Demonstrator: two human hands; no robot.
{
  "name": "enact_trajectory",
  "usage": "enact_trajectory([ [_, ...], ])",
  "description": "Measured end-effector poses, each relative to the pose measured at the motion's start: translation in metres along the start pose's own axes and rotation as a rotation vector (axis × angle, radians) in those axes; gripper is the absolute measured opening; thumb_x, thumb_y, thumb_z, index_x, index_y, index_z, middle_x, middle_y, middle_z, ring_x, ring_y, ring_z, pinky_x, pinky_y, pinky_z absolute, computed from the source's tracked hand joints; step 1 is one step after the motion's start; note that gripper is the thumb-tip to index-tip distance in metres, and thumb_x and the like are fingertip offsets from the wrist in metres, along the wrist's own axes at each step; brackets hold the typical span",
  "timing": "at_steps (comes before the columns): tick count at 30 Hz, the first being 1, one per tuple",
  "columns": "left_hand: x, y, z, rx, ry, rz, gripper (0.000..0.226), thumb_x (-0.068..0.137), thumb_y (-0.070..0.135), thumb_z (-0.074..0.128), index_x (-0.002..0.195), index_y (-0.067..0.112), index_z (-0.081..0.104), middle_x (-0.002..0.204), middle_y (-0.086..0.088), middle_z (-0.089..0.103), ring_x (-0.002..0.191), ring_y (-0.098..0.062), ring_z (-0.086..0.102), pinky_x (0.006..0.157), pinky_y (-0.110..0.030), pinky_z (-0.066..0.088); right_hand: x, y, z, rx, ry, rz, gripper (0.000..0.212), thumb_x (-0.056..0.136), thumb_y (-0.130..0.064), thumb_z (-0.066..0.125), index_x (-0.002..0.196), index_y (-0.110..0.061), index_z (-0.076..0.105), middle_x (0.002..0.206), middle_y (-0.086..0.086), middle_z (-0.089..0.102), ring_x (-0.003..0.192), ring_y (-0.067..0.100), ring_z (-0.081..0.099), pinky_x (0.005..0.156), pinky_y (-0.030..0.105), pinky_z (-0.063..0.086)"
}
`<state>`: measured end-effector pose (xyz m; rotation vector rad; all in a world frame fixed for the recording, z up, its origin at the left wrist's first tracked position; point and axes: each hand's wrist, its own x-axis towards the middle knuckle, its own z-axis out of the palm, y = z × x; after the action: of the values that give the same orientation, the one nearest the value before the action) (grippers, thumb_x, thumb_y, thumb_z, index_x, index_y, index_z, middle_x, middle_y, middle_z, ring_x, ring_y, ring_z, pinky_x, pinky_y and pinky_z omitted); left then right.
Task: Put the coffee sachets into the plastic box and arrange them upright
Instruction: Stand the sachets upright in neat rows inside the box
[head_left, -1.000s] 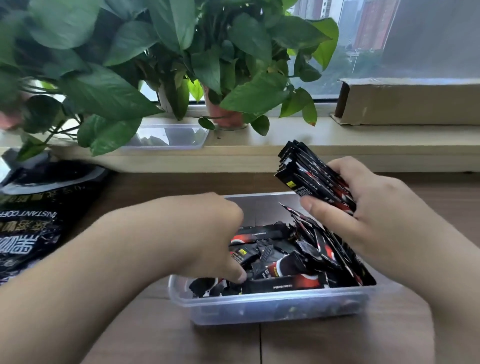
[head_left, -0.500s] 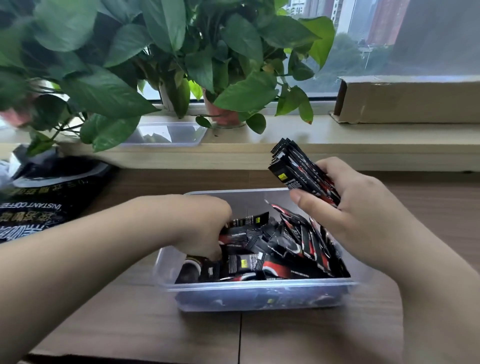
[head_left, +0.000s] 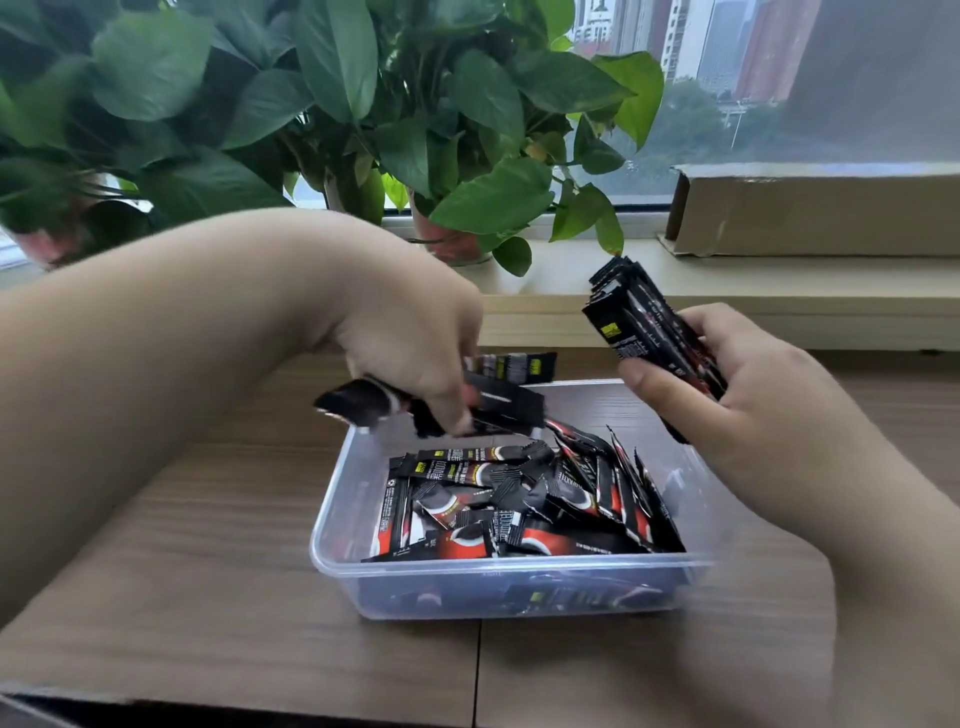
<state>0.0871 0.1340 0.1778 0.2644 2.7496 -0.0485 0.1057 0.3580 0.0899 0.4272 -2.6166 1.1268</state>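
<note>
The left hand (head_left: 415, 358) is closed around a small clutch of black coffee sachets (head_left: 498, 400), about three or four of them though blur makes an exact count impossible, held just above the far left corner of the plastic box (head_left: 509, 587). The right hand (head_left: 737, 410) grips a neat stack of sachets (head_left: 639, 322), thumb across the front and fingers behind; the stack tilts up and to the left, above the box's far right corner, and its edges show roughly six to eight packets. One clear plastic box sits on the wooden worktop (head_left: 218, 597) between the two forearms. Inside it lies a loose heap of black and red sachets (head_left: 498, 499), too many and too overlapped to count: those on the left lie flat and jumbled, while several along the right side stand on edge, leaning against each other. Behind the box runs a pale window ledge (head_left: 779, 291) carrying two potted plants (head_left: 363, 104) with broad green leaves and, on the right, one long cardboard box (head_left: 821, 213) lying on its side.
</note>
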Motion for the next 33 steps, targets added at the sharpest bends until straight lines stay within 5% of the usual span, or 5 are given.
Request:
enact_trajectory([
  [13,0.041,0.085,0.035,-0.32,-0.158,0.11,0.035,0.089,0.032,0.072,0.065,0.012,0.056,0.031,0.01,0.052,0.029,-0.004,0.053,0.035,-0.012,0.042,-0.006,0.006,-0.014,0.011,0.043,0.035,0.022,0.083,-0.054,0.061,0.094,-0.036,0.056,0.07,-0.001,0.065,0.068,0.007,0.056,0.055,0.018,0.041],
  [18,0.037,0.075,0.025,-0.119,0.027,0.119,0.039,0.099,0.037,0.048,0.078,0.012,0.069,0.076,-0.006,0.076,0.057,-0.02,0.061,0.056,-0.027,0.051,-0.006,0.01,-0.015,0.006,0.039,0.032,0.024,0.083,-0.055,0.061,0.095,-0.036,0.056,0.069,-0.002,0.064,0.068,0.006,0.056,0.056,0.016,0.04],
  [21,0.041,0.063,0.025,-0.094,0.227,0.082,0.032,0.1,0.023,0.043,0.075,0.009,0.058,0.068,-0.005,0.059,0.055,-0.018,0.051,0.046,-0.024,0.038,-0.006,0.011,-0.015,0.003,0.042,0.034,0.026,0.083,-0.057,0.06,0.096,-0.036,0.056,0.07,-0.004,0.065,0.069,0.004,0.057,0.055,0.016,0.04],
  [28,0.056,0.072,0.047,-0.428,0.347,0.017,0.034,0.097,0.037,0.06,0.101,0.003,0.064,0.094,-0.013,0.069,0.088,-0.03,0.066,0.074,-0.03,0.05,-0.007,0.012,-0.019,0.01,0.081,0.07,0.025,0.084,-0.055,0.06,0.097,-0.034,0.056,0.071,-0.004,0.065,0.069,0.003,0.056,0.051,0.014,0.039],
  [33,0.047,0.059,0.045,-0.846,0.19,0.037,0.026,0.101,0.006,0.041,0.11,-0.009,0.06,0.104,-0.023,0.073,0.09,-0.037,0.075,0.079,-0.045,0.062,-0.008,0.011,-0.021,-0.008,0.079,0.08,0.028,0.083,-0.057,0.059,0.095,-0.031,0.056,0.07,-0.002,0.065,0.062,0.009,0.055,0.055,0.025,0.04],
])
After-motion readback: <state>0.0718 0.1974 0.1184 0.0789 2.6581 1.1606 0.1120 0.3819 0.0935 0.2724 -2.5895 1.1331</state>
